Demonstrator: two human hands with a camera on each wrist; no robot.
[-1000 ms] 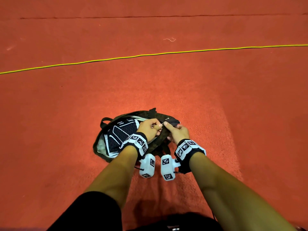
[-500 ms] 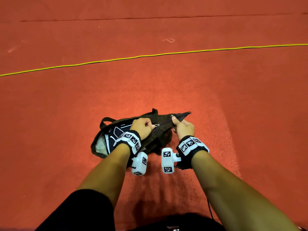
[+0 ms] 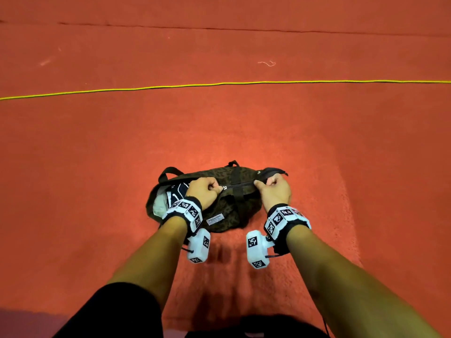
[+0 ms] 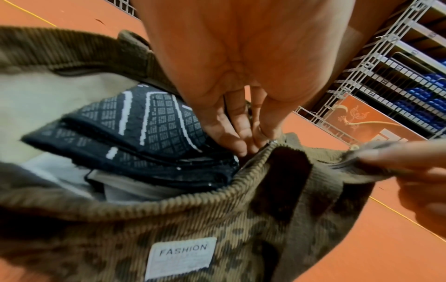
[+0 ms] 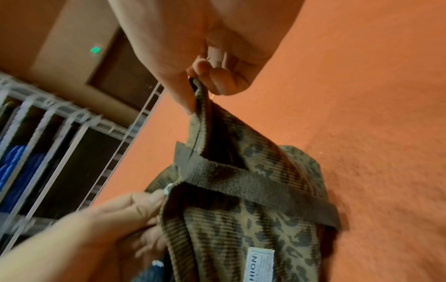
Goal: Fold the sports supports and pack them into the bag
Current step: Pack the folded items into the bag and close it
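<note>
Left hand (image 3: 203, 191), fingers curled, pinching small silver zipper pull (image 3: 224, 187) at middle of bag's top edge. Right hand (image 3: 274, 189) clamped on right end of same edge, thumb and curled fingers gripping fabric, stretching zip line taut between both. Brown leopard-print corduroy bag (image 3: 219, 215) resting on red carpeted floor (image 3: 97, 167), dark webbing strap (image 3: 236, 178) crossing it, white "FASHION" label (image 4: 179, 256) sewn on front. Right half zipped; left half gaping, pale lining showing. Inside opening: folded black knit sports supports with white lines (image 4: 135, 133), lying just under left fingers. Thin yellow cord (image 3: 219, 84) stretched across floor well beyond bag. Compared with half a second ago: hands farther apart, zipper pull drawn leftward, more of top edge closed, less of supports exposed, label now visible.
</note>
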